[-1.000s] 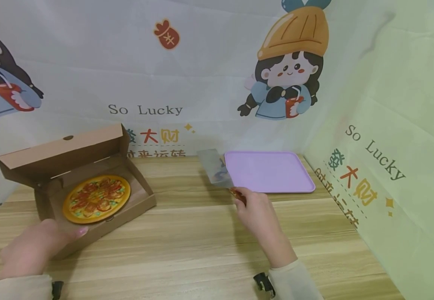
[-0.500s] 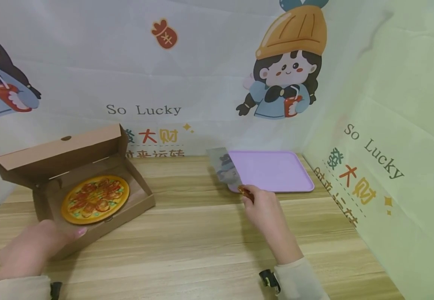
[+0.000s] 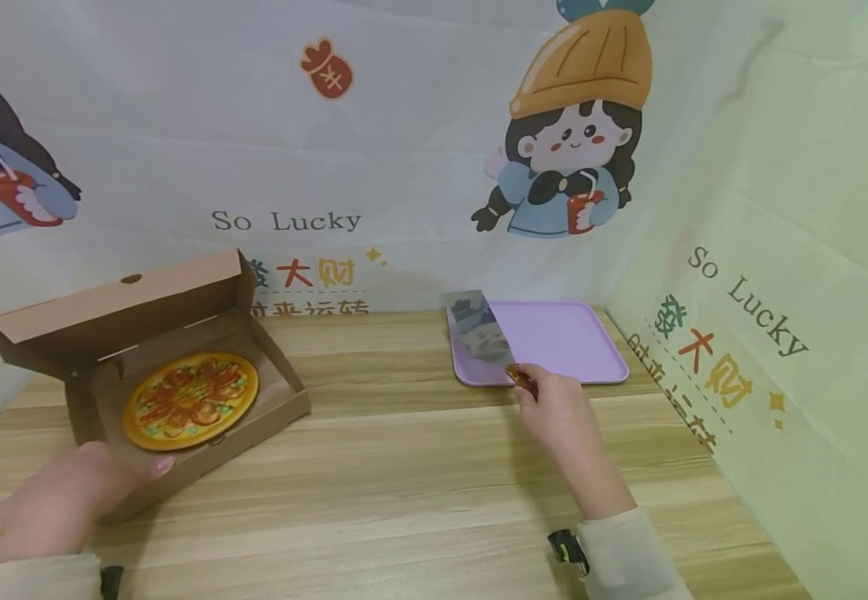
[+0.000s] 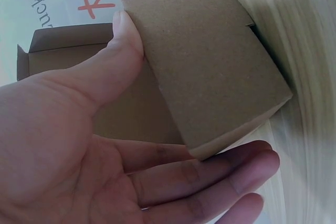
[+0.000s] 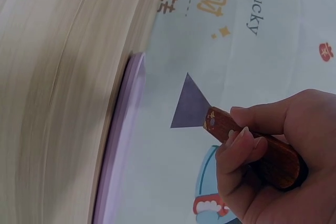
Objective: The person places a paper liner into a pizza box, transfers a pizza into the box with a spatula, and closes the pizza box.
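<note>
One scraper (image 3: 481, 335), clamped in the right grip (image 3: 563, 412), points forward-left above the tray (image 3: 572, 342); left grip (image 3: 67, 496) pinches the box (image 3: 257, 433).

place: perhaps a staged tabletop booth | signs: cartoon-printed backdrop (image 3: 411, 108), wood-grain table (image 3: 374, 492)

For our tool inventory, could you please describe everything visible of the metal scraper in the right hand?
The metal scraper has a glossy grey blade flaring from its brown handle, which looks like varnished wood with pale marks near the blade. The right hand grips the handle, partly covering it. The blade points forward, above the left part of the rectangular lilac tray without touching it.
</note>
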### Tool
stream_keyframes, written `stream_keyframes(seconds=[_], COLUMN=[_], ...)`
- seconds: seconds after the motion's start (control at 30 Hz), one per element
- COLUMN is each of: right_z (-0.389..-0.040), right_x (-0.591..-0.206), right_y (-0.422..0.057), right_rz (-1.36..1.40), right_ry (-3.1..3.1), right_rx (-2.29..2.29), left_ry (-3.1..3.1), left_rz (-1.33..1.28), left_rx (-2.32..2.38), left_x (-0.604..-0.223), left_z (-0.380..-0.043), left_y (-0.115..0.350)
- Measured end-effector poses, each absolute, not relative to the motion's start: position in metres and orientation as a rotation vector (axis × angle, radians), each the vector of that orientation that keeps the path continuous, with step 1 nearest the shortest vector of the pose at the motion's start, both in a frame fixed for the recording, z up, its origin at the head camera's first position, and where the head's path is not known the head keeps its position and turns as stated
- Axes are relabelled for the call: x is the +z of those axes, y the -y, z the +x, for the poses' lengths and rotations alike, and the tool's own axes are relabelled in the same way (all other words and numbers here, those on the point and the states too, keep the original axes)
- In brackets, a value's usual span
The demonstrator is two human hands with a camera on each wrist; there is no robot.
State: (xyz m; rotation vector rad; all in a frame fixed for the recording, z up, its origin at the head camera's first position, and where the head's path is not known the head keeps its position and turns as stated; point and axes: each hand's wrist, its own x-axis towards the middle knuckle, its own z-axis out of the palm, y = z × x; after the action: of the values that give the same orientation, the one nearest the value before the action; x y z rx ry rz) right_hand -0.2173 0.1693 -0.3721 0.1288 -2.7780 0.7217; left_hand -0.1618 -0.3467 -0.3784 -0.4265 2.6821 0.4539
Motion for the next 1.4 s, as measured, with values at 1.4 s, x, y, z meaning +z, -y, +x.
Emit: stream_keyframes(seconds=[1.4], right_z=[-0.236], right_x=[-0.372], right_y=[-0.252], right_rz=[0.051], right_ry=[2.803], right_rx=[0.608], left_ry=[-2.673], left_rz=[-0.455], left_rx=[0.419], left_x=[-0.378], left_z=[-0.162], left_y=[0.346])
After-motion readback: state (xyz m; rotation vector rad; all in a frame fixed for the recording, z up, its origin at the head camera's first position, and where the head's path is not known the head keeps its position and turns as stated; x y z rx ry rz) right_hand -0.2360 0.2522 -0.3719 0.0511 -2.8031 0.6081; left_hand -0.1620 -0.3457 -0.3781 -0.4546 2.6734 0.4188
